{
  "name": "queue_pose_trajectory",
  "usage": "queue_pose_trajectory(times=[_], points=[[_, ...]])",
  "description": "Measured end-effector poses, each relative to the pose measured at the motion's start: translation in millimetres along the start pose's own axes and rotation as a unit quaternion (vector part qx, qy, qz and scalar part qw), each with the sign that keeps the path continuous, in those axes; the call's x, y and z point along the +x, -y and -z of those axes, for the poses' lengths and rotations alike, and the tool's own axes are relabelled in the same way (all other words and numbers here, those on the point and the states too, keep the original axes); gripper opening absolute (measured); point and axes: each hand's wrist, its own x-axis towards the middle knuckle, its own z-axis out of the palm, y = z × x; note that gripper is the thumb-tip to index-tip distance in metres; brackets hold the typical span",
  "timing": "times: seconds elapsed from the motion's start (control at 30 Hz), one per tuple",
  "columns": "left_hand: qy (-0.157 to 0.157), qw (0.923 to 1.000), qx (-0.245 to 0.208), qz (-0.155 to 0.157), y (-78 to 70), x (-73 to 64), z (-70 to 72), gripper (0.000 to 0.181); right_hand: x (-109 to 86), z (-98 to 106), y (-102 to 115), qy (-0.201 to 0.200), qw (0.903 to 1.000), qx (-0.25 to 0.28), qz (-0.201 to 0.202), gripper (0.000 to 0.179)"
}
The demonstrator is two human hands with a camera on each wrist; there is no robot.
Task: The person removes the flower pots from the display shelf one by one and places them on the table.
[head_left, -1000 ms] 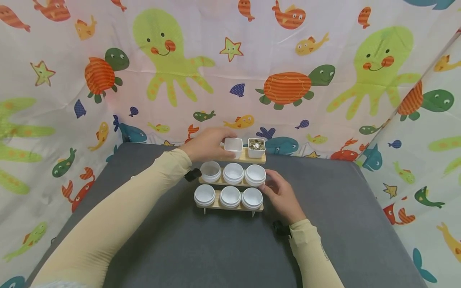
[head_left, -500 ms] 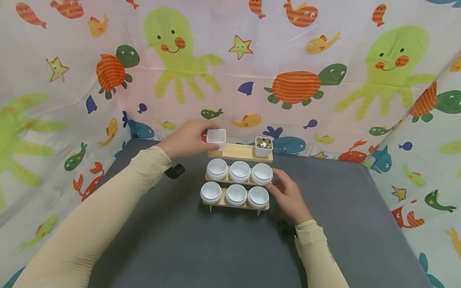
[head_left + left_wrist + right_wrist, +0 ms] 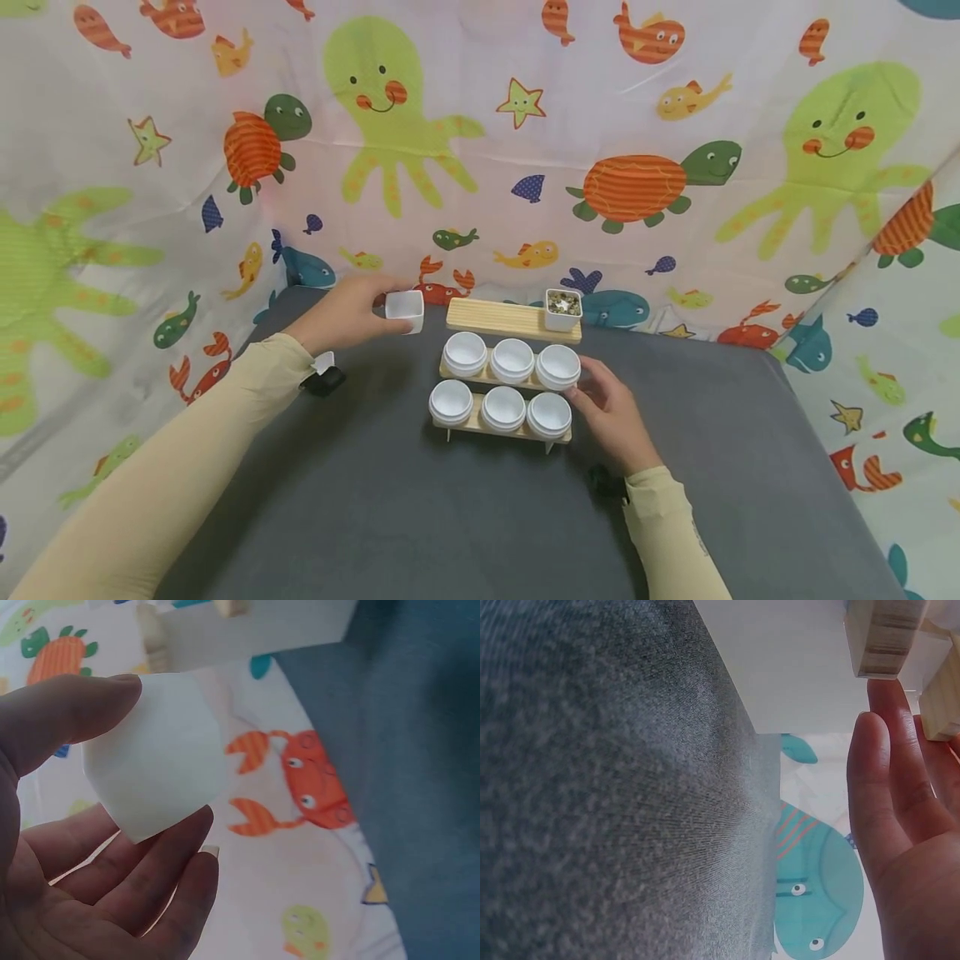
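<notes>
head view: left hand (image 3: 343, 313) pinches the square white cup (image 3: 405, 310), now lifted off leftward from the tiered rack (image 3: 498, 317), leaving one filled cup (image 3: 562, 310) up top; right hand (image 3: 613, 419), unclenched, touches the rack's right end.

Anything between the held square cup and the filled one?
From the filled cup leftward: bare top board, then an open gap to the held cup. Shows in the head view.

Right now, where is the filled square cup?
In the head view, the filled square cup stands at the right end of the top board, beyond the round cup beside the right hand.
</notes>
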Motion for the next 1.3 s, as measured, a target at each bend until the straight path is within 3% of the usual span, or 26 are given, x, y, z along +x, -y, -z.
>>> queue_pose_trajectory(times=[0.37,0.73,0.93,1.3], points=[[0.021,0.9979,-0.004,0.061,44.1,-24.0,-16.6,0.062,-1.8,3,1,-0.001,1.0000,0.001,0.005,0.050],[0.042,0.9960,0.009,0.079,82.0,-34.5,-27.6,0.063,-3.1,3,0,0.001,1.0000,-0.001,0.002,0.051],[0.051,0.9955,0.014,0.079,93.6,-35.9,-35.4,0.062,-2.8,3,-1,0.000,1.0000,-0.002,0.003,0.051],[0.062,0.9939,0.011,0.091,101.1,-34.5,-43.1,0.064,-0.4,1,1,0.002,1.0000,0.002,0.009,0.051]])
